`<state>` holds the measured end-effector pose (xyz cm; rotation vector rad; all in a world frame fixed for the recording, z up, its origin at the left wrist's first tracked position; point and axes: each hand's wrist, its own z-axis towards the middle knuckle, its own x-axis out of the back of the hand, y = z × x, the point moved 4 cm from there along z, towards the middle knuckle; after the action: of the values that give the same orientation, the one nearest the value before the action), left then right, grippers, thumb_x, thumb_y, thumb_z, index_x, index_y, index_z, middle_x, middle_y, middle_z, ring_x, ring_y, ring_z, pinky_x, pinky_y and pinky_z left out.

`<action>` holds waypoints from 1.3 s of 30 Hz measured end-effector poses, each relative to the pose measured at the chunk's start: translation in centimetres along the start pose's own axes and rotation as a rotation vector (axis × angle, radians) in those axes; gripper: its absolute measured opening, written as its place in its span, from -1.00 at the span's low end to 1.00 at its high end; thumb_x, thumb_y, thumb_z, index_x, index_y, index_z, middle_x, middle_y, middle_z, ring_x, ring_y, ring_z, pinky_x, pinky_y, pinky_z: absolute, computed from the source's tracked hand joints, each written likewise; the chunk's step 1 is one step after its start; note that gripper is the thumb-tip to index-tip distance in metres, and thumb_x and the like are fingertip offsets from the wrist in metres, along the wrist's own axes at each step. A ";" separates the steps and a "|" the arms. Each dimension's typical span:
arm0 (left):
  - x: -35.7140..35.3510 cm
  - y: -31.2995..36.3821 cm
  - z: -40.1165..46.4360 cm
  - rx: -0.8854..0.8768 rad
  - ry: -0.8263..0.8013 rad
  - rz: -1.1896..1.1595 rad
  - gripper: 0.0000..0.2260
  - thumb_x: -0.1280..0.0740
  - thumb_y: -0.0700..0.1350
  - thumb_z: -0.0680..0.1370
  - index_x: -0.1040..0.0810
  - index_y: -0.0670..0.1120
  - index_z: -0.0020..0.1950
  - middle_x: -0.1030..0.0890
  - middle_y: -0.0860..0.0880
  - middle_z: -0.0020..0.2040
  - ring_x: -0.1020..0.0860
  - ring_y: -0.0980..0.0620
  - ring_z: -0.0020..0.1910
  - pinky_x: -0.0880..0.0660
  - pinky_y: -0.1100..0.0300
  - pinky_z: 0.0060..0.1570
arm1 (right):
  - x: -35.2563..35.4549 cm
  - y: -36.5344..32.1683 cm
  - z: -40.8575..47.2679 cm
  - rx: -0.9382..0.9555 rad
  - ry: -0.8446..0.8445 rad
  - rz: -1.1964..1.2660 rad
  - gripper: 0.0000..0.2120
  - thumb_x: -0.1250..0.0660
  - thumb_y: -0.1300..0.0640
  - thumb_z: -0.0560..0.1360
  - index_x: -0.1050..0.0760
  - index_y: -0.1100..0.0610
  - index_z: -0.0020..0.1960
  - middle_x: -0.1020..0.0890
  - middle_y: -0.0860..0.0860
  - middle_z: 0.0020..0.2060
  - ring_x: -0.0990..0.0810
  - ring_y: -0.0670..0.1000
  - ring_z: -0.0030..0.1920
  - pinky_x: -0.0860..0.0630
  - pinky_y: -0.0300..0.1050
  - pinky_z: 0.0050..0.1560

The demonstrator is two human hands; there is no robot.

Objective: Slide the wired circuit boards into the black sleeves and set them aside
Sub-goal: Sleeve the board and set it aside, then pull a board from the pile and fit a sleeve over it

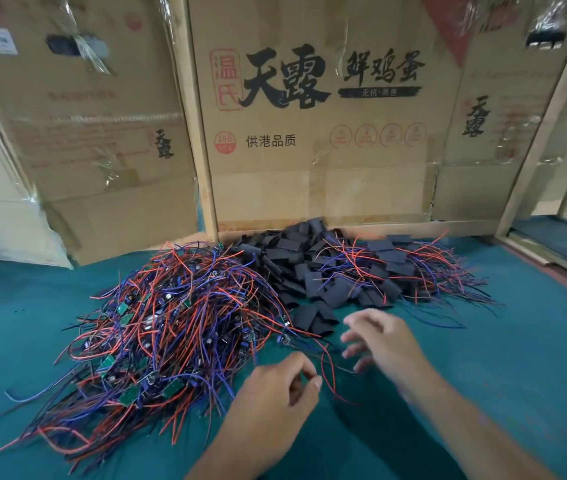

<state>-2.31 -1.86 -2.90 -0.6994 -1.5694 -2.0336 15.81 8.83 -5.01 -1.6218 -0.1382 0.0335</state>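
A single wired circuit board point(284, 338) lies on the green worktop point(483, 341), just in front of the loose black sleeves point(313, 318) and between the two hands. Its thin red and dark leads trail toward the viewer and run to the left hand point(275, 389). The left hand's thumb and forefinger are curled together at the leads; a pinch on the wires appears likely, but the contact point is small and partly hidden. The right hand point(379, 341) hovers above the worktop just right of the board, fingers spread and relaxed, holding nothing; it is motion-blurred.

To the left, a large pile of unsleeved boards point(157, 327) with red, blue and black wires covers the worktop; several green boards show along its left and lower edges. Behind the hands, a heap of empty black sleeves point(296, 251) sits at the centre rear. To the right of that heap, a group of sleeved boards point(399, 268) rests with wires fanning out toward the right.

Flattened cardboard cartons point(309, 133) printed with black and red characters stand upright behind the worktop, framed by pale wooden battens point(195, 133).
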 end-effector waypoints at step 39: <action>12.6 -7.2 -0.8 0.664 0.634 0.915 -0.78 -0.25 -0.07 0.60 -0.53 -0.22 0.06 -0.58 -0.29 0.03 -0.54 -0.31 0.04 -0.37 -0.13 0.06 | -2.0 0.8 0.0 0.529 0.143 -0.605 -0.63 -0.28 -0.01 0.59 -0.31 -0.03 -0.37 -0.36 -0.08 -0.60 -0.30 -0.03 -0.54 -0.28 -0.08 -0.44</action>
<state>-16.58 -1.75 -0.18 -0.3382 -1.1070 -0.8482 13.91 8.56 -5.96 -1.0010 -0.4637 -0.4731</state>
